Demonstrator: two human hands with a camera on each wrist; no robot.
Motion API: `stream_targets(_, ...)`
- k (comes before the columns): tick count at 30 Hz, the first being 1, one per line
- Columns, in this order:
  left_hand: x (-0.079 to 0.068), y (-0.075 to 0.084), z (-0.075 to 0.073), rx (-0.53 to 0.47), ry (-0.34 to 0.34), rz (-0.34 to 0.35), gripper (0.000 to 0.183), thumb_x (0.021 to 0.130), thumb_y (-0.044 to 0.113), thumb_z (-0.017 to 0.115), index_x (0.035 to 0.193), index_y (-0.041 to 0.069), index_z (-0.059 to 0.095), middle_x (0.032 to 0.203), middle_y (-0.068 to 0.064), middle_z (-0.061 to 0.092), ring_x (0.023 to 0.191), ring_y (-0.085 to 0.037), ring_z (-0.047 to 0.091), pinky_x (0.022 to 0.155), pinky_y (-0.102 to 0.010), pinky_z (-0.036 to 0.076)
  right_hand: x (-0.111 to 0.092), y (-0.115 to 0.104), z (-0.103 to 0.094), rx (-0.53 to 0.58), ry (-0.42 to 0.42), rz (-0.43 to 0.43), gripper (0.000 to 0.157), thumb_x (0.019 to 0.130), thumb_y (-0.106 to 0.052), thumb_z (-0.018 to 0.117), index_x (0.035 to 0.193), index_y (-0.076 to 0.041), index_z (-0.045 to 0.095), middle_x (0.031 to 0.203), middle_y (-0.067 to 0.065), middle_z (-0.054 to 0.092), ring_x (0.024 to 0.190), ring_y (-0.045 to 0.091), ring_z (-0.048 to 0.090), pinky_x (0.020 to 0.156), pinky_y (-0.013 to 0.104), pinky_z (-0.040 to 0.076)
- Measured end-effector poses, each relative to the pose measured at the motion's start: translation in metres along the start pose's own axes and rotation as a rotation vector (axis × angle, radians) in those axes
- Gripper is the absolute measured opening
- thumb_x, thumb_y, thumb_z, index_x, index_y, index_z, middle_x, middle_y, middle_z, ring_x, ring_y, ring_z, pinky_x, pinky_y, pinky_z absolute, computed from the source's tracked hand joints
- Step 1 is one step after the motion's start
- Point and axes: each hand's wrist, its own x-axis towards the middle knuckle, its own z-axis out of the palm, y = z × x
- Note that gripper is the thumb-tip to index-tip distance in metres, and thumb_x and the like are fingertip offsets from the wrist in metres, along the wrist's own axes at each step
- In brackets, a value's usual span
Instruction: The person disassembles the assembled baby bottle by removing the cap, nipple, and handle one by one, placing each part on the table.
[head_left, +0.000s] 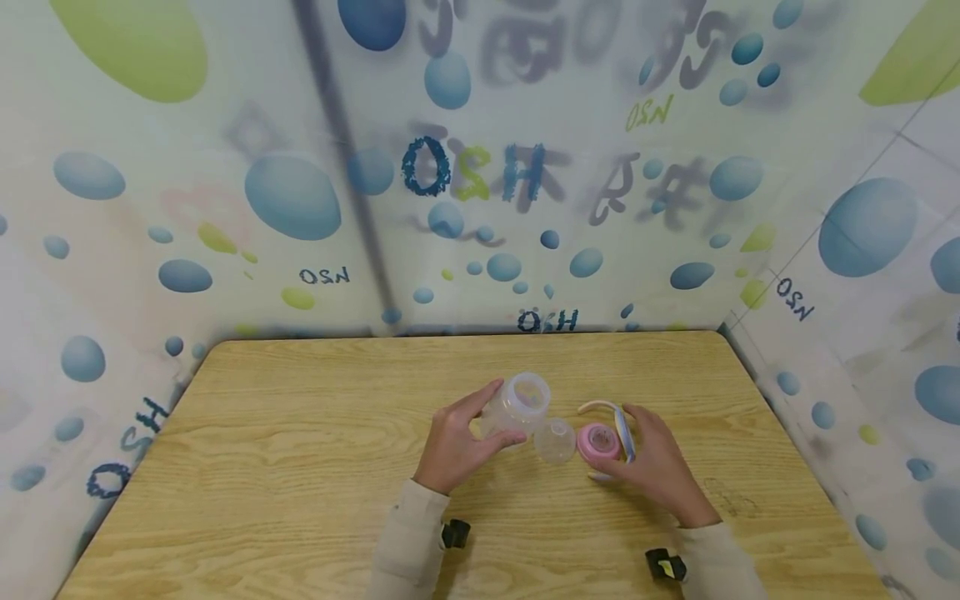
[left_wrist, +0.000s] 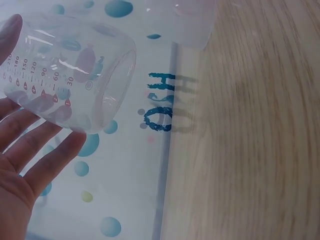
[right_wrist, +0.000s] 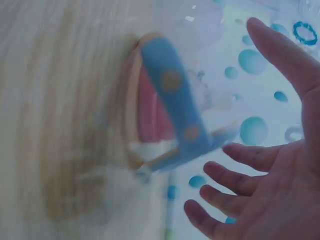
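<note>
My left hand (head_left: 455, 446) grips a clear baby bottle (head_left: 501, 414) between thumb and fingers, tilted, with its open mouth facing up. Red measuring marks run along the bottle's side in the left wrist view. To the right of the bottle stands a translucent domed cap (head_left: 555, 443). Beside the cap is a pink screw ring (head_left: 592, 442) with a curved blue handle (head_left: 625, 435) next to it. My right hand (head_left: 662, 468) is close around the handle and ring. Its fingers are spread and appear apart from the blurred blue handle (right_wrist: 172, 87) in the right wrist view.
Everything stands on a light wood-grain table (head_left: 300, 467). A white wall covering (head_left: 480, 275) with blue and green drops rises behind the table's far edge and along both sides. Small black devices (head_left: 455, 533) sit at both wrists.
</note>
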Motion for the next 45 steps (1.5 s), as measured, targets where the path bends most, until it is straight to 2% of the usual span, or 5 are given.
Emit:
stream_targets(18, 0.001, 0.000, -0.002, -0.059, -0.025, 0.000, 0.072, 0.076, 0.029, 0.088, 0.138, 0.004, 0.059, 0.130, -0.010, 0.065, 0.114, -0.021, 0.065, 0.080, -0.032, 0.059, 0.003, -0.060, 0.017, 0.229, 0.048, -0.146, 0.088, 0.082, -0.040, 0.083, 0.152, -0.014, 0.038, 0.154, 0.015, 0.037, 0.141, 0.039, 0.032, 0.105, 0.072, 0.030)
stream_targets(22, 0.002, 0.002, -0.001, -0.067, -0.026, 0.013, 0.072, 0.078, 0.028, 0.087, 0.138, 0.002, 0.058, 0.130, -0.012, 0.065, 0.114, -0.023, 0.066, 0.080, -0.032, 0.059, 0.004, -0.069, 0.021, 0.274, 0.030, -0.174, 0.080, 0.085, -0.036, 0.080, 0.151, -0.014, 0.040, 0.150, 0.012, 0.041, 0.086, 0.027, 0.064, 0.074, 0.043, 0.057)
stream_targets(26, 0.002, 0.002, -0.001, -0.077, -0.027, 0.025, 0.071, 0.078, 0.026, 0.087, 0.138, 0.000, 0.058, 0.129, -0.013, 0.065, 0.113, -0.024, 0.066, 0.079, -0.032, 0.059, 0.006, -0.075, 0.026, 0.298, 0.010, -0.195, 0.077, 0.088, -0.034, 0.078, 0.151, -0.015, 0.039, 0.148, 0.011, 0.042, 0.043, 0.014, 0.043, 0.039, 0.026, 0.041)
stream_targets(33, 0.004, 0.002, -0.002, -0.116, -0.053, 0.006, 0.070, 0.081, 0.026, 0.085, 0.139, 0.001, 0.056, 0.130, -0.011, 0.065, 0.115, -0.020, 0.065, 0.080, -0.033, 0.059, 0.010, -0.085, 0.031, 0.268, 0.059, -0.272, 0.073, 0.090, -0.034, 0.075, 0.151, -0.013, 0.041, 0.145, 0.009, 0.050, 0.132, 0.029, 0.045, 0.098, 0.059, 0.045)
stream_targets(45, 0.004, 0.001, -0.003, -0.154, -0.072, -0.003, 0.067, 0.082, 0.025, 0.083, 0.140, 0.004, 0.056, 0.131, -0.010, 0.065, 0.116, -0.020, 0.064, 0.080, -0.032, 0.059, 0.015, -0.092, 0.031, 0.288, 0.044, -0.380, 0.059, 0.095, -0.028, 0.071, 0.148, -0.021, 0.046, 0.145, 0.001, 0.052, 0.134, 0.025, 0.047, 0.104, 0.060, 0.041)
